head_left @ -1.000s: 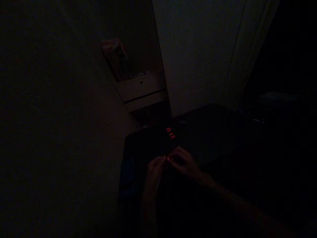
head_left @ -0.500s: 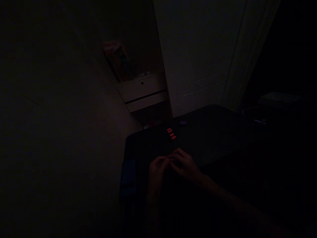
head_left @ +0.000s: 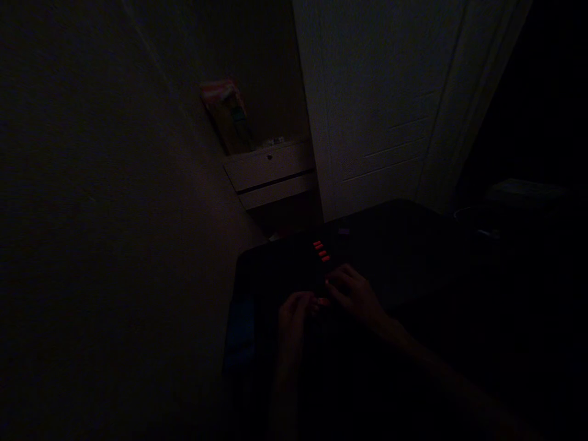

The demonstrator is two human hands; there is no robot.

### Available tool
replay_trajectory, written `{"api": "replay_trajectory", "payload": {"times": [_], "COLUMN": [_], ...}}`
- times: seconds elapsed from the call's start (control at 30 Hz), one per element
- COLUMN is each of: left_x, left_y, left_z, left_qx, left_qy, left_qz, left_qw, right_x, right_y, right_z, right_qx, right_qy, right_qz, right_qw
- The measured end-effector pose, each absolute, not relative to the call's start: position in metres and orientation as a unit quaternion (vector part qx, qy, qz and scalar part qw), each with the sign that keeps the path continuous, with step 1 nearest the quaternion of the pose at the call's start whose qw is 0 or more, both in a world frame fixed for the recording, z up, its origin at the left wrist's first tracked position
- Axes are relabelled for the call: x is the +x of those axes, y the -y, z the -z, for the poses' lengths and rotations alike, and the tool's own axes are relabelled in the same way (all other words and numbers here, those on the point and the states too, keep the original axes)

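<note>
The scene is very dark. Over the front of the dark table [head_left: 386,245], my left hand [head_left: 293,309] is closed, with a small red-orange piece [head_left: 324,301] at its fingertips. My right hand [head_left: 356,294] is just to the right and slightly farther away, fingers pinched together; a tiny bright orange spot shows at their tips, too small to name. Beyond the hands lies a short row of several small red-orange bars [head_left: 321,252]. Their exact kind cannot be made out.
A blue flat object [head_left: 241,331] lies at the table's left edge. A small purplish block [head_left: 343,231] sits near the far edge. Behind stand a drawer unit [head_left: 275,168] and a pale door-like panel [head_left: 372,110]. A wall [head_left: 114,214] rises on the left.
My hands were together and are now apart; the right one has moved away to the right and up. The red-orange piece at my left fingertips has come into view. The camera has shifted slightly.
</note>
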State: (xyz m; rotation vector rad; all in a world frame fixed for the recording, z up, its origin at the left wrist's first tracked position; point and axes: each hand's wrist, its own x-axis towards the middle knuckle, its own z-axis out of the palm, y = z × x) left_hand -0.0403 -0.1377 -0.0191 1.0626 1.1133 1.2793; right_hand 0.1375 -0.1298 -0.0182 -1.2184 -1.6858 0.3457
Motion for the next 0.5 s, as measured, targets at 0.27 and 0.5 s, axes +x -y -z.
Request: {"api": "replay_trajectory", "payload": {"times": [0.27, 0.5], "left_x": [-0.032, -0.023], "left_y": [0.141, 0.143], "left_z": [0.026, 0.029], "left_qx": [0.594, 0.707], "left_qy": [-0.523, -0.526], "left_qz": [-0.500, -0.434], "left_qw": [0.351, 0.187], "right_x": [0.157, 0.171], "right_y": [0.099, 0.121], "right_z": [0.024, -0.005], "right_qx": [-0.574, -0.505], "right_qy": [0.740, 0.697], "right_qz": [-0.136, -0.208], "right_qw": [0.324, 0.465]}}
